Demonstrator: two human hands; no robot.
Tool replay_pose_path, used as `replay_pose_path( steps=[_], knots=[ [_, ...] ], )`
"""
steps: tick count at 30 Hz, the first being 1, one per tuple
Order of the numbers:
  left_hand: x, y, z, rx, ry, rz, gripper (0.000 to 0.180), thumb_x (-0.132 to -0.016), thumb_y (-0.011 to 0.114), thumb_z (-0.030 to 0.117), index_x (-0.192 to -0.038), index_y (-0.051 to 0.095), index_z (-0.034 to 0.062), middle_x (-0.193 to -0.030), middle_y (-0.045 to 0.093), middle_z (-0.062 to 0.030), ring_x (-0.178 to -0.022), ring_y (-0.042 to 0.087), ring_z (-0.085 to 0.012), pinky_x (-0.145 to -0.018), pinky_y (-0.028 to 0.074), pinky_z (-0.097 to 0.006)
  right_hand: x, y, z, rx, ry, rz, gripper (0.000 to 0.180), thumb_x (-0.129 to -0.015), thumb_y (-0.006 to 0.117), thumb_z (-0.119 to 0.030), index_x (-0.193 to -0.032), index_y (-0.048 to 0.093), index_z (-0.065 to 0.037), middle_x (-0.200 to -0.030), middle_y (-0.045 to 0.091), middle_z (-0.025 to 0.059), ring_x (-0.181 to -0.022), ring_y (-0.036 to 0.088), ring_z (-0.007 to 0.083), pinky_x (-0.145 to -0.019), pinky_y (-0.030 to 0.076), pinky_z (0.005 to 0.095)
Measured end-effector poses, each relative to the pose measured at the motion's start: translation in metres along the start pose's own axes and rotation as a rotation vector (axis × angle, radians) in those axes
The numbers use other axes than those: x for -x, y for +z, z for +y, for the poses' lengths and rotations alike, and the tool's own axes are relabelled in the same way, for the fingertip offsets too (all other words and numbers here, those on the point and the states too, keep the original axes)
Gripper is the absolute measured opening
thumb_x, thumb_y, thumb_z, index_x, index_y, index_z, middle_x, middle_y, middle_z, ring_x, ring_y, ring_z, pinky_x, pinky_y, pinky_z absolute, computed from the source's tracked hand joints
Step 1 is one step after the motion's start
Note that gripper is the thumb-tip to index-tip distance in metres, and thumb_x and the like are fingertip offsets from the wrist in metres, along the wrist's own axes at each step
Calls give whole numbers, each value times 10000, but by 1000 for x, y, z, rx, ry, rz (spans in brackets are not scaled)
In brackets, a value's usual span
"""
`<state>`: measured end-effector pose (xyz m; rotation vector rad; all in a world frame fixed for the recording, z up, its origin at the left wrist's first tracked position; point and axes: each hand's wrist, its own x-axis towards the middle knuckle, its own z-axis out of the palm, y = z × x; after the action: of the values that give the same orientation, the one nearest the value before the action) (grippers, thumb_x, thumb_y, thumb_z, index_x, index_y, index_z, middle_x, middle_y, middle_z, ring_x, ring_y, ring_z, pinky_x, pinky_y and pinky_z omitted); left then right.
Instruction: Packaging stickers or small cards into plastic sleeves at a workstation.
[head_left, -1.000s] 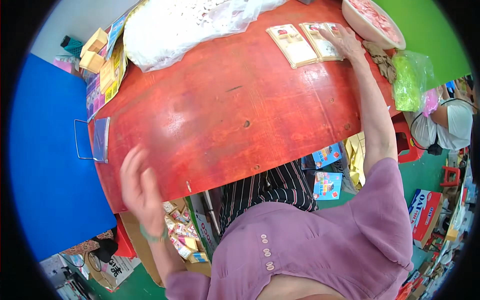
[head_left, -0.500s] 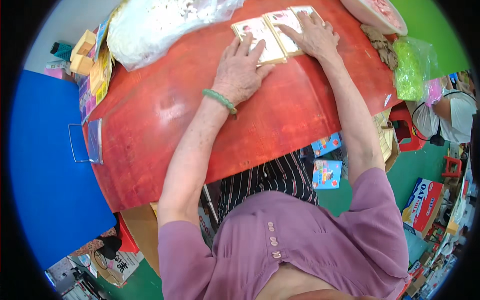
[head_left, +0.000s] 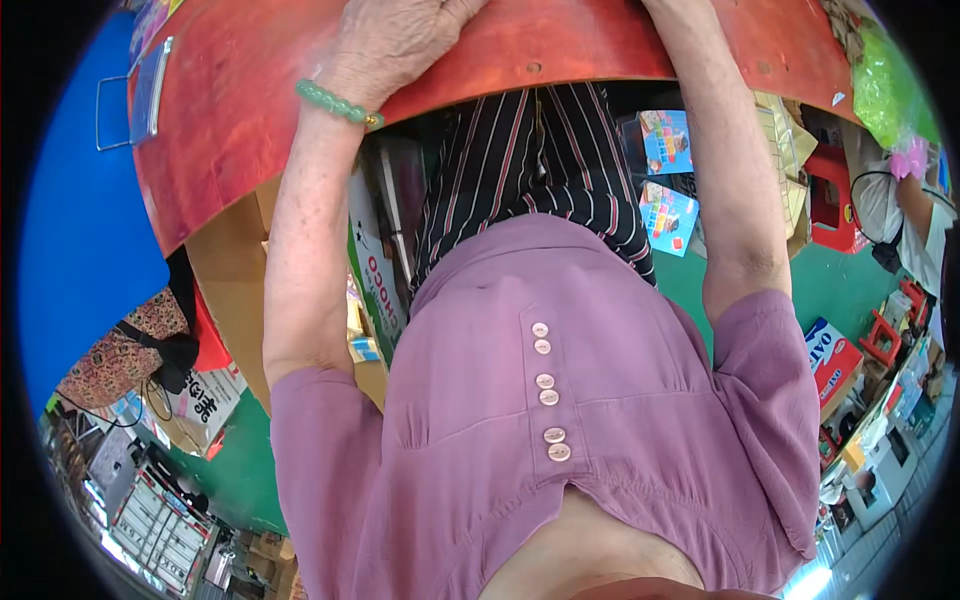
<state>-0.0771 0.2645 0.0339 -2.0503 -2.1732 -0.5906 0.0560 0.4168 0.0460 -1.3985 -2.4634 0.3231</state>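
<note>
My left hand [head_left: 400, 40] lies over the red table [head_left: 240, 130] at the upper edge of the view. Its back and the base of the thumb show, and its fingers are cut off, so I cannot tell what they touch. A green bead bracelet [head_left: 335, 103] circles that wrist. My right forearm [head_left: 735, 150] reaches up to the table's right part, with the hand beyond the upper edge. The wooden framed panels seen under both hands earlier are out of view now.
Two blue printed boxes [head_left: 667, 215] sit below the table beside my striped trousers. A cardboard box [head_left: 225, 265] stands under the left side. At the right are a bag of bright green material [head_left: 888, 90], a red stool [head_left: 832, 200] and another person [head_left: 915, 215].
My view has tilted down toward my body. The panels, the white plastic bag and the basin have left the picture, and both hands now sit at or past the upper edge.
</note>
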Motion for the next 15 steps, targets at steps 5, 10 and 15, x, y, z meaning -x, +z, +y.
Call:
replay_pose_path(
  steps=[5,10,15],
  knots=[
    [35,-15,15,257,-93,228,545,-846,636,195,-1332,449,35,-1377,410,-231,-1255,426,-366,-1036,359,-393,13,3,-10,-9,-5,-4,808,-811,445,-707,-1324,465,-83,-1417,370,197,-1289,304,489,-1003,221,679],
    [104,-13,29,111,-109,524,288,-826,664,149,-1077,619,17,-1135,597,-188,-1047,577,-321,-888,458,-401,24,-24,12,-732,-107,-401,703,-855,498,-597,-1289,493,-43,-1378,407,219,-1286,334,452,-1029,251,622],
    [155,4,83,541,-232,321,85,-746,669,-30,-826,646,-12,-794,641,-124,-721,637,-240,-654,513,-306,81,-7,27,-593,-459,725,253,-837,630,-150,-991,617,51,-1045,602,247,-1012,593,348,-831,488,378]
  ],
)
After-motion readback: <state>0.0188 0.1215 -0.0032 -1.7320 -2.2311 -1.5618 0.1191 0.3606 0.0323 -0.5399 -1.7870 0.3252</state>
